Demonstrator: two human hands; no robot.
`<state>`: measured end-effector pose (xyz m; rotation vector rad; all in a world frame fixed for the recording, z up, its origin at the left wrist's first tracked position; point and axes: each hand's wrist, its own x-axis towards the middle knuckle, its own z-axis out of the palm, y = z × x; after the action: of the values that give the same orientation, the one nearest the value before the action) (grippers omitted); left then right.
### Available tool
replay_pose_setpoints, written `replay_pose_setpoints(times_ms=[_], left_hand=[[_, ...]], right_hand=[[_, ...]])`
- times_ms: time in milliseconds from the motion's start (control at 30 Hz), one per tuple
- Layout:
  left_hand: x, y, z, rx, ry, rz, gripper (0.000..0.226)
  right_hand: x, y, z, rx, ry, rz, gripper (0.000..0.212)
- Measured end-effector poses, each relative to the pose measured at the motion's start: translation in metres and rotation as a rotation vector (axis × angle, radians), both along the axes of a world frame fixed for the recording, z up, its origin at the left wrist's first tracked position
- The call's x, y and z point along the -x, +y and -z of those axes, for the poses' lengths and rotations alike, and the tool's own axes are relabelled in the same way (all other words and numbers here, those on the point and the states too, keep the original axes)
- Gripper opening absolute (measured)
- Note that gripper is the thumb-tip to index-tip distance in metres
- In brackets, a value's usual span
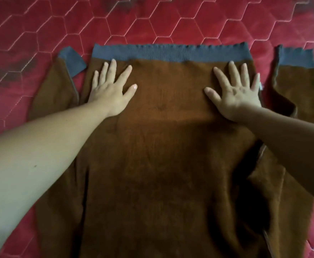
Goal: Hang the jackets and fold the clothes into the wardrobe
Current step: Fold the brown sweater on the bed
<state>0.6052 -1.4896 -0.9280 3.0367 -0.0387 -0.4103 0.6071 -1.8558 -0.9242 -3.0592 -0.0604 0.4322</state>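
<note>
A red quilted mattress stitched in pale hexagons fills the view, and we are looking down on it from above. Spread flat across its middle lies a brown sweater, its body running from the near edge of the view away from us. A grey ribbed band closes the far end of the body.

On our left, one sleeve lies alongside the body, touching its edge, and its grey cuff is turned at an angle toward the band. On our right, the other sleeve lies a little apart from the body at the far end, with red mattress showing between them; its grey cuff sits level with the band.

Both our bare forearms reach forward over the sweater. Our left hand rests palm down on the brown fabric just below the band, fingers straight and spread, gripping nothing. Our right hand lies the same way near the body's right edge, flat, fingers fanned, holding nothing.
</note>
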Motion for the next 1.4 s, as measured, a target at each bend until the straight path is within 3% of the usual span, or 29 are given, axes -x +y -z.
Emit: replay_pose_setpoints(times_ms=[67,233,400,533,800,900,1033,1167,1300,1400], left_hand=[[-0.008,0.005,0.004,-0.011,-0.037,-0.025,0.068],[-0.028,0.024,-0.010,-0.036,0.102,-0.103,0.073],[0.085,0.009,-0.008,0.084,-0.050,-0.080,0.065],[0.211,0.011,-0.006,0.015,-0.081,-0.002,0.064],[0.216,0.032,-0.007,-0.004,-0.014,0.022,0.068],[0.213,0.030,-0.014,0.158,0.025,-0.097,0.069],[0.231,0.028,-0.040,0.603,-0.136,-0.621,0.056],[0.250,0.048,-0.047,0.816,-0.001,-0.951,0.041],[0.243,0.061,-0.051,0.898,0.248,-0.855,0.026],[0.244,0.059,-0.052,0.712,0.240,-0.653,0.017]], right_hand=[[-0.006,-0.004,0.005,-0.007,-0.044,0.006,0.083],[-0.021,-0.008,-0.005,-0.030,0.033,0.046,0.085],[0.090,0.016,-0.010,-0.247,-0.065,0.050,0.074],[0.209,0.003,-0.022,-0.130,0.102,-0.077,0.079],[0.205,-0.027,-0.018,-0.129,0.169,-0.015,0.077],[0.202,-0.022,-0.027,-0.096,0.227,0.000,0.078],[0.246,-0.010,-0.039,-0.005,0.159,-0.128,0.077],[0.295,-0.011,-0.031,0.004,0.270,-0.134,0.075],[0.293,-0.006,-0.029,-0.010,0.272,-0.098,0.075],[0.292,-0.014,-0.029,0.018,0.264,-0.159,0.075]])
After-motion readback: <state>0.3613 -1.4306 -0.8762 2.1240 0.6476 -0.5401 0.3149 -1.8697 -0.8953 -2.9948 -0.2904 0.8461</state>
